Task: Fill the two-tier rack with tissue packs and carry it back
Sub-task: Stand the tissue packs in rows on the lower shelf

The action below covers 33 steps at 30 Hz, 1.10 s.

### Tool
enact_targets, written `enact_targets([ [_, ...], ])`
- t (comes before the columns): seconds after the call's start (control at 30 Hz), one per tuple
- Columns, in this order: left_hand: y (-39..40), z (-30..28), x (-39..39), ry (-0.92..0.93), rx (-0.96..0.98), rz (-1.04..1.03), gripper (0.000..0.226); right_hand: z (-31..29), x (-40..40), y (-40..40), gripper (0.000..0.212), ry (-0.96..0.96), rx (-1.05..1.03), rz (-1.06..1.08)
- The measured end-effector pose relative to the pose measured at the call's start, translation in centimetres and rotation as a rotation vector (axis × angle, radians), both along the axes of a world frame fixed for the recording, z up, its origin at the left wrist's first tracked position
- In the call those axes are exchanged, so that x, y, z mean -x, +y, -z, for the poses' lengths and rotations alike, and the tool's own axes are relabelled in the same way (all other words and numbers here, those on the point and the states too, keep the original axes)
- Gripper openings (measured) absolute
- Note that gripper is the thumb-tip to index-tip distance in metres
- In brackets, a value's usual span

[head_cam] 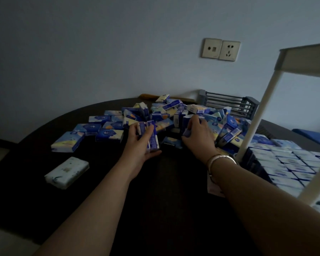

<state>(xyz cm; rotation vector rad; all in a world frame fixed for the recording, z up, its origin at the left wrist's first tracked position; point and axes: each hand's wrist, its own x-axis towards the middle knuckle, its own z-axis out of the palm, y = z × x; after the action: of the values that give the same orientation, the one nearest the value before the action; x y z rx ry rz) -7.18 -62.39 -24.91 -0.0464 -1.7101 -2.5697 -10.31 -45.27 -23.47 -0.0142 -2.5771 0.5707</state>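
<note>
A heap of small blue-and-yellow tissue packs (166, 111) lies on the dark round table (164, 191). My left hand (139, 143) grips a few packs (151, 135) stood on edge at the near side of the heap. My right hand (198, 135) reaches into the heap and curls round a blue pack (188, 126). The two-tier rack (255, 122) stands at the right with white posts; its lower tier (292, 163) holds tight rows of packs. Its upper tier (307, 58) is seen from below, so its contents are hidden.
A larger pale tissue pack (67, 171) lies apart at the near left. A grey slatted basket (227, 102) sits behind the heap by the wall. Wall sockets (221, 49) are above. A paper slip (213, 187) lies under my right forearm.
</note>
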Motion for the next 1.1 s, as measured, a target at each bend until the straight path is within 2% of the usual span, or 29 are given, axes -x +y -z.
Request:
enact_targets([
  [0.1, 0.0, -0.3, -0.1, -0.007, -0.004, -0.019, 0.011, -0.1, -0.1, -0.7, 0.042, 0.002, 0.115, -0.041],
  [0.17, 0.2, -0.4, -0.3, -0.008, 0.016, -0.026, 0.015, -0.7, -1.1, -1.6, 0.049, 0.024, 0.353, -0.118],
  [0.23, 0.3, -0.8, -1.1, -0.02, 0.023, -0.012, 0.016, -1.5, -2.8, -2.7, 0.046, 0.004, 0.609, -0.263],
  [0.3, 0.7, -1.2, -2.4, -0.049, -0.022, 0.041, 0.01, -2.4, -4.9, -3.1, 0.042, -0.048, 0.696, -0.428],
  [0.37, 0.9, -1.7, -4.2, -0.094, -0.094, 0.104, 0.01, -3.3, -7.3, -2.8, 0.042, -0.121, 0.663, -0.587],
  [0.43, 1.0, -2.4, -6.4, -0.124, -0.176, 0.177, 0.025, -4.0, -9.9, -2.0, 0.046, -0.19, 0.602, -0.706],
  [0.5, 0.9, -3.5, -8.8, -0.128, -0.262, 0.267, 0.04, -4.6, -12.5, -1.2, 0.053, -0.196, 0.59, -0.753],
  [0.57, 0.8, -5.0, -11.5, -0.112, -0.285, 0.338, 0.044, -5.5, -15.3, -0.7, 0.049, -0.158, 0.616, -0.761],
  [0.67, 1.4, -7.3, -15.6, -0.083, -0.227, 0.431, 0.046, -7.0, -19.3, 0.4, 0.037, -0.073, 0.546, -0.746],
  [0.83, 5.1, -11.0, -21.9, -0.06, -0.144, 0.541, 0.043, -9.6, -26.4, 3.9, 0.052, 0.023, 0.443, -0.753],
  [0.97, 9.4, -12.5, -25.0, -0.088, -0.157, 0.667, 0.05, -10.4, -30.3, 7.9, 0.061, 0.18, 0.266, -0.58],
  [1.1, 14.5, -13.1, -26.8, -0.125, -0.085, 0.788, 0.049, -10.8, -33.2, 12.8, 0.06, 0.211, 0.228, -0.476],
])
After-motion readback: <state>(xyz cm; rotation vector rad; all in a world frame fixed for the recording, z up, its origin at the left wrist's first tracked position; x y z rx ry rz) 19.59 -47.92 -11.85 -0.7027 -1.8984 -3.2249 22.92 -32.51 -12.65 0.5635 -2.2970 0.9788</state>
